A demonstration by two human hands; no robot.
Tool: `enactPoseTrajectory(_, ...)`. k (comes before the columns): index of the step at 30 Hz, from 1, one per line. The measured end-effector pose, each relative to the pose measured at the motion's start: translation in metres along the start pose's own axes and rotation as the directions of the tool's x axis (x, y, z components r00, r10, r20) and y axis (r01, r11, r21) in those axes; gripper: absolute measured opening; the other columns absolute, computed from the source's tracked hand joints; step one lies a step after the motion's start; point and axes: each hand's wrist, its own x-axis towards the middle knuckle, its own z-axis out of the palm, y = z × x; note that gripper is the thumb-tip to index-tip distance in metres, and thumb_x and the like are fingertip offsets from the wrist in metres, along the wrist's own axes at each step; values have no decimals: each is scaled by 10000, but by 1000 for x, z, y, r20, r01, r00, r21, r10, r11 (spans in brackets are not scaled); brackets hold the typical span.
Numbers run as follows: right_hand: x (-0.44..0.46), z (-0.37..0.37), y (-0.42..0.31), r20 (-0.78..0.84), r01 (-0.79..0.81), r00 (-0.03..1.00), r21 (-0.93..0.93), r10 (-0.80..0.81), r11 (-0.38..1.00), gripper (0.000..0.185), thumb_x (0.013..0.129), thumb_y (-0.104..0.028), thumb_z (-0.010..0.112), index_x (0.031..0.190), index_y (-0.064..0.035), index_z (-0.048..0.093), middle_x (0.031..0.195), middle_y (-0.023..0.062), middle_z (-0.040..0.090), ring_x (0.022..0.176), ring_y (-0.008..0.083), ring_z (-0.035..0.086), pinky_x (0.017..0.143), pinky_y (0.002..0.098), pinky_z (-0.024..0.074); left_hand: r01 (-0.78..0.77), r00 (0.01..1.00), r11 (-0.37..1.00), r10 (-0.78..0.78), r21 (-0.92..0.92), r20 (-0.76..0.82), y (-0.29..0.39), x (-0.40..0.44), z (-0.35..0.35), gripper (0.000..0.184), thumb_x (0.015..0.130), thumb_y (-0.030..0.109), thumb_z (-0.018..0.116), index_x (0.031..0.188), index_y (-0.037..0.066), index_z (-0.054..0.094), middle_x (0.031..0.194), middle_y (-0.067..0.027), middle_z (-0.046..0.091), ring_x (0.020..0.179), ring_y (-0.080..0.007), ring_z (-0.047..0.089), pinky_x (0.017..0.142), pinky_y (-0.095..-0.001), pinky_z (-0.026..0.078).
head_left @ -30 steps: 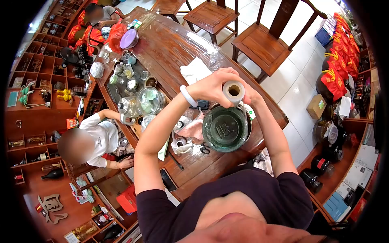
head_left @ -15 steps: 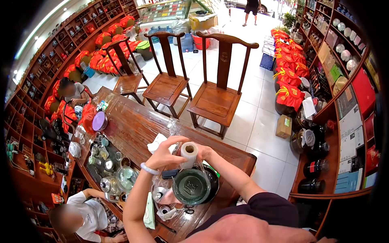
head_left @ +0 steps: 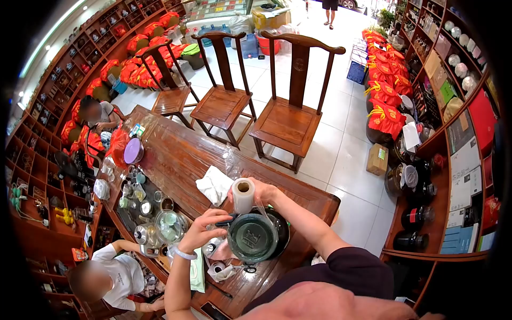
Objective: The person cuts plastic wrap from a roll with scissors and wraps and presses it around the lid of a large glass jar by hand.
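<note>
A roll of clear plastic film (head_left: 243, 198) stands upright above the far rim of a dark green glazed jar (head_left: 253, 238). My right hand (head_left: 261, 191) is wrapped round the roll from the far right side. At the jar's left edge is my left hand (head_left: 207, 229), its fingers apart and close to the rim, off the roll. A sheet of film seems to stretch from the roll over the jar. A white cloth (head_left: 215, 185) lies just beyond the roll. Scissors (head_left: 248, 268) and a small tape roll (head_left: 217, 270) lie near the jar's near side.
The wooden table (head_left: 176, 149) carries a tea tray with a glass bowl (head_left: 170, 226) and cups on the left. A person in a white shirt (head_left: 125, 277) sits at the left; another sits farther back. Wooden chairs (head_left: 288, 128) line the far side. A phone lies near the table's front edge.
My left hand has left the film roll and moved down and left to the jar's edge. My right hand stays on the roll. The view has tilted up since the earliest frame.
</note>
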Motion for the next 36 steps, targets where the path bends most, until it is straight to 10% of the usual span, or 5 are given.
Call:
enactPoseTrajectory(12, -3, -9, 3, -26, 11, 1000, -84, -14, 996, 793, 418, -463, 839, 998, 8, 574, 967, 56, 587, 894, 153, 543, 792, 298, 438, -4, 990, 992, 21, -124, 137, -10, 12, 4, 82, 731, 58, 668, 798, 33, 629, 974, -42, 491, 934, -159, 467, 822, -300, 378)
enactPoseTrajectory(24, -5, -5, 3, -62, 15, 998, -63, -19, 998, 820, 391, -515, 816, 974, 9, 573, 973, 79, 576, 894, 165, 536, 773, 304, 435, 50, 983, 950, 8, -309, 184, -1, 13, 0, 233, 660, 81, 652, 881, 8, 639, 1004, -85, 496, 994, -209, 453, 918, -333, 315)
enactPoseTrajectory(36, -3, -18, 17, -17, 37, 999, -27, -37, 999, 776, 452, -402, 852, 1042, 9, 560, 1003, 73, 589, 938, 165, 539, 839, 314, 420, 13, 990, 988, 9, -153, 137, -8, 14, 10, 104, 677, 46, 705, 743, 22, 629, 985, -49, 487, 972, -179, 462, 862, -309, 354)
